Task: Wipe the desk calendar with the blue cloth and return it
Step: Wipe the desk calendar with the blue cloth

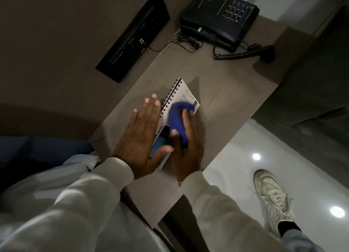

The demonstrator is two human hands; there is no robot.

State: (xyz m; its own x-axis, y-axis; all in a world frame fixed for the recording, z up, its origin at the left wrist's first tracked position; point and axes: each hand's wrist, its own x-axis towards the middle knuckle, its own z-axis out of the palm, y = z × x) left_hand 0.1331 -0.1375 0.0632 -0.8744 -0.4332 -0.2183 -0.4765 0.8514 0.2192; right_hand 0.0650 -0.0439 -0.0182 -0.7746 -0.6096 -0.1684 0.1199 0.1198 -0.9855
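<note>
Pale knit sleeves reach over the grey wood-grain desk (226, 93). Her left hand (140, 136) lies flat and open, pinning the desk calendar's (181, 95) near edge. The calendar lies face up, its long axis and black wire spiral running away from her. Directly on it, the right hand (186, 142) clutches the bunched, fuzzy blue cloth (178, 119), so strokes probably follow that axis.

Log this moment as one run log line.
step: wiping | right hand: blue cloth on white spiral-bound desk calendar | left hand: flat, steadying calendar
</note>
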